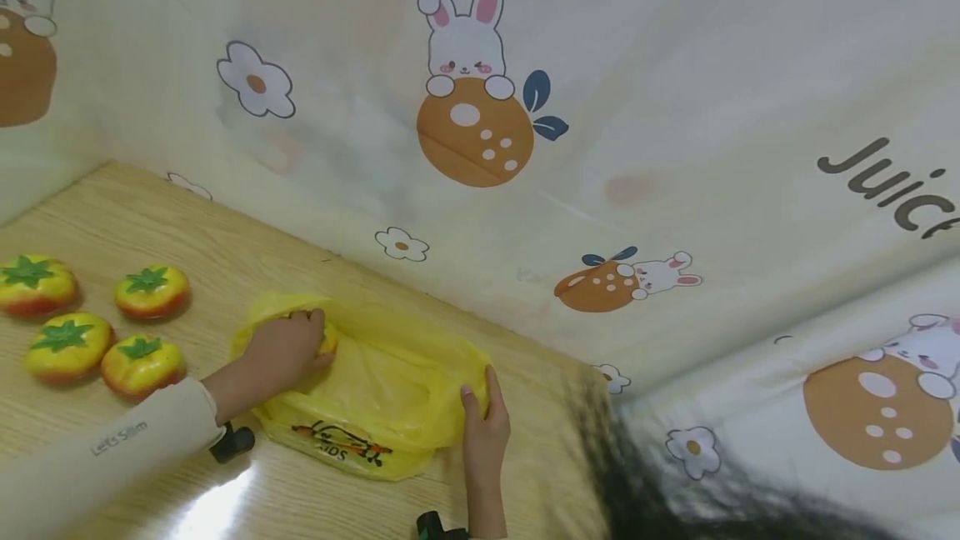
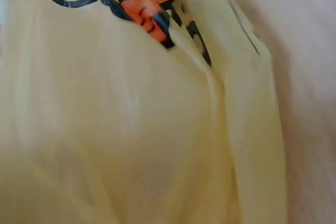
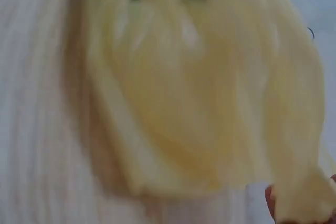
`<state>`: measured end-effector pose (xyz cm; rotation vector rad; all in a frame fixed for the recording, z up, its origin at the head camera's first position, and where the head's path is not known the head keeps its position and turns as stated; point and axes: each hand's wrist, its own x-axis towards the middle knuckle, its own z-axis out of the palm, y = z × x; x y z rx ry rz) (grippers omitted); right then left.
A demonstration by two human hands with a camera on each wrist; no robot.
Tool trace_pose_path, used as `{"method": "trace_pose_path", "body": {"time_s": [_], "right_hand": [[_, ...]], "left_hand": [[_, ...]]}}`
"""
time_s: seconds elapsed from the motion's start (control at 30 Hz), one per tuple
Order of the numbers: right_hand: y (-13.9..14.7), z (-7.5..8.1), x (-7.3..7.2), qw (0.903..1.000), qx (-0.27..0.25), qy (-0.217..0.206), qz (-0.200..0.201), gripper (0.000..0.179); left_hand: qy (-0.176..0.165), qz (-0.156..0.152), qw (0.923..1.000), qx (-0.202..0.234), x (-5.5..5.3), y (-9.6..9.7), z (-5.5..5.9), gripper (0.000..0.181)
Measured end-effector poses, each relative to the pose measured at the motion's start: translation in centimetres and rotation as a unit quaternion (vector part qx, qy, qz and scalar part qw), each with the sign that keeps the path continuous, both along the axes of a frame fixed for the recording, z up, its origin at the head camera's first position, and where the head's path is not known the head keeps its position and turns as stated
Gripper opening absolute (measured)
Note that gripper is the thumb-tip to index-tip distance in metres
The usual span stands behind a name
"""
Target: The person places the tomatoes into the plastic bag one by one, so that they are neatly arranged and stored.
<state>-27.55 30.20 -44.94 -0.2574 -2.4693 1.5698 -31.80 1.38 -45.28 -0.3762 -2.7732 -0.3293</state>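
Observation:
A yellow plastic bag (image 1: 375,373) with a black and orange print lies on the wooden table, its mouth spread wide. My left hand (image 1: 288,350) reaches into the left side of the mouth, fingers curled round a toy persimmon (image 1: 328,342), mostly hidden by the hand. At the right end of the mouth my right hand (image 1: 487,423) pinches the bag's edge between thumb and fingers. In the left wrist view the bag (image 2: 131,114) covers the hand. Fingertips (image 3: 269,199) show beside the bag (image 3: 210,98) in the right wrist view.
Several toy persimmons, yellow and red with green leaf tops, stand on the table (image 1: 217,257) at the left, the nearest persimmon (image 1: 144,369) beside the left sleeve (image 1: 135,457). A printed curtain (image 1: 337,140) hangs along the table's back edge. Dark hair (image 1: 637,482) blurs the lower right.

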Motion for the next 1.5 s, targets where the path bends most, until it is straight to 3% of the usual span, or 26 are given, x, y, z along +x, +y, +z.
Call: {"method": "trace_pose_path", "body": {"time_s": [0.23,0.37,0.5,0.67,0.8,0.93,1.03,1.13,1.23,1.33,1.43,1.5], "right_hand": [[-0.7,-0.2,-0.5,1.0,-0.006,0.001,0.003,0.058],[-1.3,-0.3,-0.5,0.9999,-0.01,0.002,0.013,0.057],[-1.5,-0.2,-0.4,0.9998,-0.008,-0.001,0.019,0.058],[-1.0,0.1,0.5,0.9995,-0.02,-0.021,0.008,0.057],[-0.4,0.2,1.2,0.9988,-0.026,-0.036,-0.018,0.058],[-0.2,0.4,1.5,0.9985,-0.028,-0.039,-0.028,0.059],[-0.4,0.4,1.5,0.9985,-0.027,-0.038,-0.027,0.06],[-0.5,0.0,1.3,0.9987,-0.019,-0.037,-0.029,0.06],[-0.6,-0.5,1.3,0.9987,-0.015,-0.038,-0.031,0.06],[-0.6,-0.7,1.5,0.9985,-0.018,-0.045,-0.026,0.061],[-0.6,-0.7,1.5,0.9984,-0.018,-0.048,-0.024,0.061],[-0.6,-0.6,1.4,0.9984,-0.019,-0.047,-0.026,0.061]], "left_hand": [[0.05,0.013,0.9984,-0.025,2.2,0.6,0.3,0.07],[0.071,-0.031,0.9961,0.042,3.6,-0.4,1.2,0.049],[0.105,-0.078,0.9835,0.124,5.9,-2.1,1.9,0.027],[0.144,-0.09,0.9646,0.202,9.3,-4.1,1.5,0.027],[0.158,-0.098,0.9522,0.243,10.8,-5.2,0.8,0.025],[0.173,-0.092,0.9458,0.259,11.5,-6.2,0.3,0.018],[0.172,-0.075,0.9458,0.265,11.8,-7.0,0.2,0.012],[0.203,-0.056,0.9398,0.269,11.8,-7.9,0.4,0.028],[0.231,-0.024,0.9347,0.269,11.8,-9.2,0.7,0.048],[0.252,0.011,0.9311,0.264,11.8,-11.1,0.3,0.057],[0.245,0.057,0.9344,0.253,11.4,-13.4,-0.4,0.062],[0.228,0.082,0.9383,0.247,10.9,-15.0,-1.1,0.055]]}}
